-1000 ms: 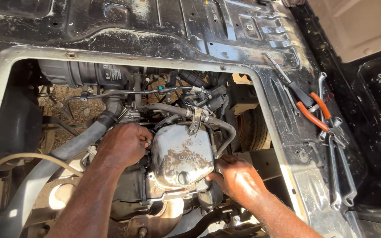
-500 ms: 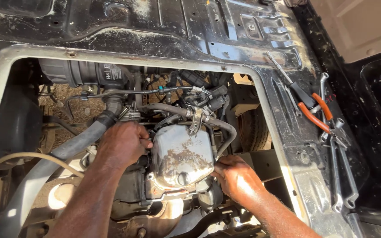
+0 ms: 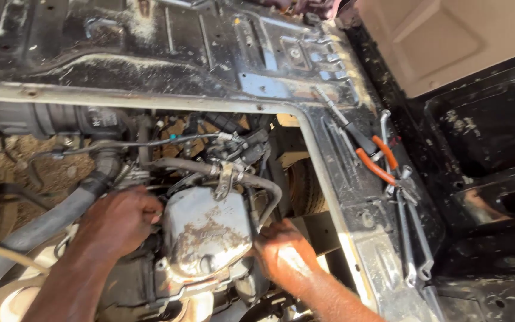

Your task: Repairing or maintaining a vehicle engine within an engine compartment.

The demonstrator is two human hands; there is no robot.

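Flanking a dented, rust-stained metal cover (image 3: 207, 238), left hand (image 3: 117, 220) and right hand (image 3: 281, 256) press curled grips against it.

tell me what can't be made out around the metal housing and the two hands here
Head view:
- Left hand: its fingers curl behind the metal housing, so what they grip is hidden.
- Right hand: its fingers are tucked under the housing's edge.
- Wrenches: lower ends cut off by the bottom edge.

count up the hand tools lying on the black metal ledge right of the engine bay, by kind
Pliers with orange handles: 1
Black-handled screwdriver: 1
Long silver wrenches: about 3; they overlap, so the count is uncertain
Total: about 5

Both hands, left hand and right hand, are down at the metal engine cover, not on the tools.
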